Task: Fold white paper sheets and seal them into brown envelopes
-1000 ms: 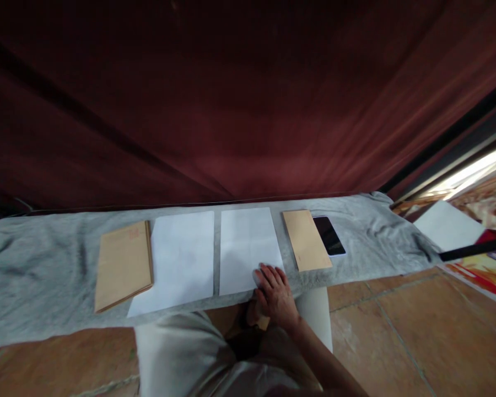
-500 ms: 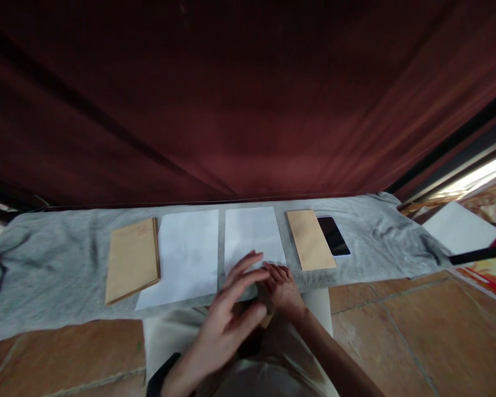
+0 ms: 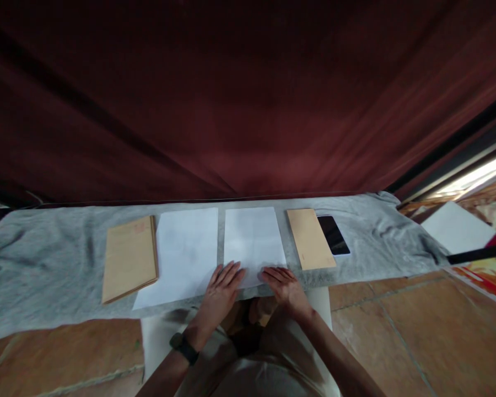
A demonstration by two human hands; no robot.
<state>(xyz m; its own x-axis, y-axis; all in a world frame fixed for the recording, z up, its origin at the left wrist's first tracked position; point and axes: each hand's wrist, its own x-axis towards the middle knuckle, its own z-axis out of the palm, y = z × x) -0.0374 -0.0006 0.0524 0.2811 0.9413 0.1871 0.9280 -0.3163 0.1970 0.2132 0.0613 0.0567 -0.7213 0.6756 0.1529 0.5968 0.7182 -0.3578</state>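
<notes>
White sheet [image 3: 254,240] lies flat at centre frame, on grey cloth [image 3: 376,242]. Left hand [image 3: 221,289] rests on its lower-left corner, fingers extended; right hand [image 3: 284,284], also flat, on its lower right. Neither grips anything. Second sheet [image 3: 188,251] just left; brown envelope stack [image 3: 129,259] beyond. Single envelope [image 3: 312,240] and phone [image 3: 334,236] right of centre. Step looks like steadying the paper; lifting it would call for fingertips under the near edge.

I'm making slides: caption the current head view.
Left hand and right hand on the near edge of a white sheet, brown envelope and phone at right.
</notes>
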